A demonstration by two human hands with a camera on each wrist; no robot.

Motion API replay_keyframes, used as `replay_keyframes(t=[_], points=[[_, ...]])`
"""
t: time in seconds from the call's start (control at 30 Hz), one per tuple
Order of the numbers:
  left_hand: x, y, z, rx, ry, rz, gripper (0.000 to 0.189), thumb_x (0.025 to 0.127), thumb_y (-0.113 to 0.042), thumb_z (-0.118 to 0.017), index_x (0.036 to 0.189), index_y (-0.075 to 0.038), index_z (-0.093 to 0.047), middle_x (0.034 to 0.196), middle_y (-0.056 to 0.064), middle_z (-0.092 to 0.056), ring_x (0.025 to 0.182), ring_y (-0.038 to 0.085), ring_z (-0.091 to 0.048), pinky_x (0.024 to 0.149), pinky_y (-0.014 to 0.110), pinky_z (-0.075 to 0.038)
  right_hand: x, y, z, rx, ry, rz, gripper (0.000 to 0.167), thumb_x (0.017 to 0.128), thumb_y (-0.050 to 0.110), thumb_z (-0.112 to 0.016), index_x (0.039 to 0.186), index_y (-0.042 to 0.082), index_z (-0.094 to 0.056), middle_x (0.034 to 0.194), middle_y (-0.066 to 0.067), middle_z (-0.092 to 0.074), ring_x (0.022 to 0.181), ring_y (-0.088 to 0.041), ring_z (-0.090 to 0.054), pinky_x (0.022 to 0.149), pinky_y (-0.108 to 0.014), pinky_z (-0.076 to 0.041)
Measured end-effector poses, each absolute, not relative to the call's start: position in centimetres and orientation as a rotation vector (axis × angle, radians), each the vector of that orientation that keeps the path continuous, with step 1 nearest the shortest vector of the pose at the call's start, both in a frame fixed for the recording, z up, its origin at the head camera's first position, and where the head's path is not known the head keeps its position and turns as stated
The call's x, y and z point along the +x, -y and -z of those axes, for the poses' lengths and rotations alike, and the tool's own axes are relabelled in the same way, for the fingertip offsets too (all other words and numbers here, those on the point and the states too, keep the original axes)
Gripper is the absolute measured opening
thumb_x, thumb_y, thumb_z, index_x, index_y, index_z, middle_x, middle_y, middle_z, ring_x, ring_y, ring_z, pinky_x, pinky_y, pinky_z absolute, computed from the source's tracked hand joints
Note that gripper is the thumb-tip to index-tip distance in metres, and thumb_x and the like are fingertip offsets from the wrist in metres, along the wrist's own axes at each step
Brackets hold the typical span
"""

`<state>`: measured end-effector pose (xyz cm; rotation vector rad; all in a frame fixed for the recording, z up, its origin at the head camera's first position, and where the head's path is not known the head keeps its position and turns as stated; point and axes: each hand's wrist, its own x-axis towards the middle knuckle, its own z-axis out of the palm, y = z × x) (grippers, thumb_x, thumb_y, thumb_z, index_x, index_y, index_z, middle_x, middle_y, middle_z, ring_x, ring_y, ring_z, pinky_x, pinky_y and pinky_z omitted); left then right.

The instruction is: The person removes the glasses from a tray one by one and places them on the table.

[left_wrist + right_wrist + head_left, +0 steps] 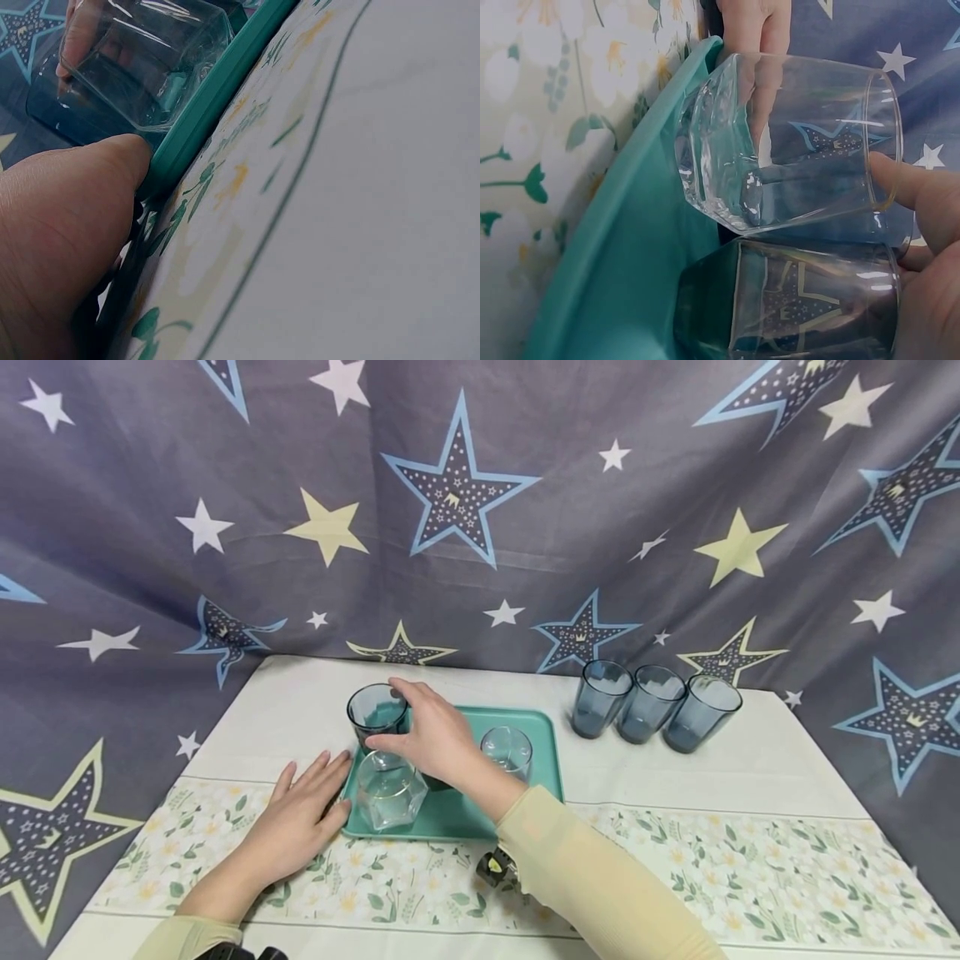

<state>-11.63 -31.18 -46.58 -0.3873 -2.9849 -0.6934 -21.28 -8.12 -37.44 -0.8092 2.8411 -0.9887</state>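
Note:
My right hand (435, 735) reaches over the teal tray (546, 760) and grips a dark blue drinking glass (362, 717) at its rim, thumb on the near side and fingers on the far side. That glass stands at the tray's back left corner. Just in front of it is a clear glass with an angular base (390, 802). Under the right hand, partly hidden, stands a smoky glass (802, 300). My left hand (296, 831) lies flat, fingers extended, along the tray's left edge, its thumb (124, 161) at the rim.
Another clear glass (506, 745) stands on the right part of the tray, beside my right forearm. Three blue glasses (651, 706) stand in a row at the back right of the table. A star-patterned curtain (480, 585) hangs behind; a floral strip (720, 852) crosses the white tablecloth.

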Motion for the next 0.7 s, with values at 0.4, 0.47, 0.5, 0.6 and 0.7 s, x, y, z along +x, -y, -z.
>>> replay_keyframes(t=[0.4,0.47,0.5,0.6,0.7], points=[[-11.62,31.01,46.47,-0.392,2.988,0.707,0.064,0.117,-0.037,-0.052,0.169,-0.001,-0.042,0.176,0.018,-0.037,0.164,0.046,-0.026,0.13,0.072,-0.002,-21.19,8.05,37.21,-0.736,-2.875,1.026,0.09,0.09,0.05,-0.093,0.165,0.022,-0.053,0.156,0.003,-0.063,0.139,-0.019,-0.063,0.109,-0.039,-0.056],[-11.59,31.07,46.55,-0.39,2.993,0.721,0.064,0.118,-0.038,-0.051,0.169,-0.001,-0.041,0.176,0.018,-0.036,0.164,0.046,-0.025,0.13,0.071,0.0,-21.23,7.94,37.23,-0.736,-2.873,1.049,0.09,0.089,0.05,-0.094,0.165,0.021,-0.054,0.155,0.002,-0.063,0.138,-0.019,-0.064,0.109,-0.04,-0.056],[-11.58,31.11,46.6,-0.39,2.994,0.726,0.065,0.118,-0.038,-0.051,0.17,-0.001,-0.041,0.176,0.018,-0.036,0.164,0.047,-0.025,0.13,0.071,0.0,-21.27,7.87,37.22,-0.74,-2.872,1.069,0.09,0.089,0.049,-0.094,0.164,0.021,-0.055,0.154,0.002,-0.064,0.138,-0.02,-0.064,0.11,-0.04,-0.056],[-11.52,31.11,46.65,-0.385,2.995,0.735,0.065,0.118,-0.038,-0.051,0.17,-0.001,-0.041,0.176,0.018,-0.036,0.164,0.047,-0.025,0.131,0.07,0.001,-21.49,7.58,37.08,-0.751,-2.856,1.155,0.089,0.089,0.046,-0.095,0.164,0.02,-0.055,0.154,0.0,-0.064,0.139,-0.022,-0.063,0.111,-0.042,-0.055],[-11.56,31.14,46.63,-0.377,2.998,0.735,0.065,0.118,-0.039,-0.05,0.17,-0.002,-0.041,0.176,0.018,-0.036,0.165,0.046,-0.025,0.131,0.07,0.001,-21.6,7.22,36.58,-0.741,-2.823,1.257,0.088,0.089,0.043,-0.095,0.164,0.019,-0.055,0.158,-0.003,-0.061,0.137,-0.026,-0.064,0.111,-0.045,-0.056]])
